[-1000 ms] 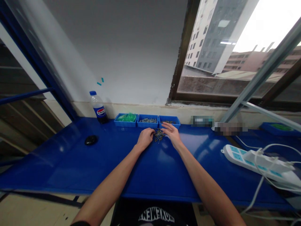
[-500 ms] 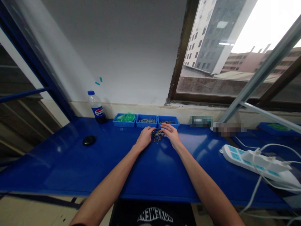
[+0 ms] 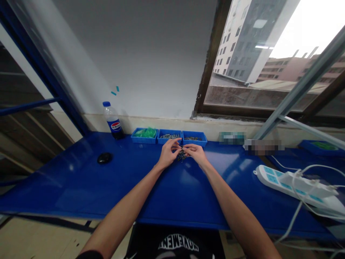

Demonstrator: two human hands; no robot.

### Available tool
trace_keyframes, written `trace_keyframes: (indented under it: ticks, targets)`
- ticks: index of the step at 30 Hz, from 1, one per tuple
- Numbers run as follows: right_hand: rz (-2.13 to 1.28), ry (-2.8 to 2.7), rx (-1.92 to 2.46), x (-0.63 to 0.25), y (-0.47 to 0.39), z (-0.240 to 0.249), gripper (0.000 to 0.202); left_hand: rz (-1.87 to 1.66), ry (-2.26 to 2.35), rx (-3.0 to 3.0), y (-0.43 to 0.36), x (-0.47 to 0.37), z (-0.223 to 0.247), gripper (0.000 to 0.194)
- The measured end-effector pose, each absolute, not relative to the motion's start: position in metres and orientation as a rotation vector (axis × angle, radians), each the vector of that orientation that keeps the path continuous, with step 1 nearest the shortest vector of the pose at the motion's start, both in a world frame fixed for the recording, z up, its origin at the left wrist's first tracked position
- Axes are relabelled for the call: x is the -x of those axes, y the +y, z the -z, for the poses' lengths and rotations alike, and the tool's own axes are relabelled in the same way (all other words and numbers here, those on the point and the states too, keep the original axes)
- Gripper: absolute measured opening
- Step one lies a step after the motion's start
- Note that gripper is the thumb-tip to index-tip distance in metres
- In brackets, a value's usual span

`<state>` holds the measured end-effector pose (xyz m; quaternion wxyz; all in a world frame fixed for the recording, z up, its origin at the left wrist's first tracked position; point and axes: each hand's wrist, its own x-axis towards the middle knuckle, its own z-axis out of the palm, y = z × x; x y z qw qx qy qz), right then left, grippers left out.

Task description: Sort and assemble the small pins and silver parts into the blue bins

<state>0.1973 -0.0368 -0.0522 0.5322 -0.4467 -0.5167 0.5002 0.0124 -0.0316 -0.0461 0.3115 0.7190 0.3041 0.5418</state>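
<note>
A small pile of thin screws (image 3: 182, 156) lies on the blue table, in front of the blue bins. Just above the pile, my left hand (image 3: 169, 151) has its thumb and fingers bent together from the left. My right hand (image 3: 194, 151) meets it from the right, fingertips pinched close to the left ones. Whatever sits between the fingertips is too small to make out. Behind the hands stand a bin with green plastic bags (image 3: 145, 133), a bin of greyish pieces (image 3: 169, 136) and a bin of dark screws (image 3: 193, 139).
On the blue table (image 3: 81, 190), a cola bottle (image 3: 114, 124) and a black mouse (image 3: 104, 158) are at the left. A white power strip (image 3: 296, 185) with cables lies at the right. Behind it are blurred items and another blue tray (image 3: 320, 146).
Both hands have come closer together over the pile, and their fingertips now nearly touch. The whole view has shifted slightly.
</note>
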Motion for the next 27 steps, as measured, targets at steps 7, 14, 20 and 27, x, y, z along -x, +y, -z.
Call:
trace_keyframes:
  ticks: [7,14,20,27]
  targets:
    - [-1.32,-1.113,1.02,-0.2,-0.036,0.053,0.044,-1.45,0.877,-1.84,-0.029,-0.01,0.046,0.044]
    - [-1.039,-1.026,0.947,-0.207,-0.027,0.056,0.059,-0.948,1.226,-2.54,-0.021,0.005,0.056,0.031]
    - [-1.032,-1.079,1.022,-0.21,-0.026,0.06,0.049,-0.686,1.419,-2.586,-0.022,0.005,0.054,0.026]
    - [-1.07,-1.083,1.048,-0.207,-0.028,0.059,0.04,-0.674,1.385,-2.62,-0.023,0.006,0.05,0.031]
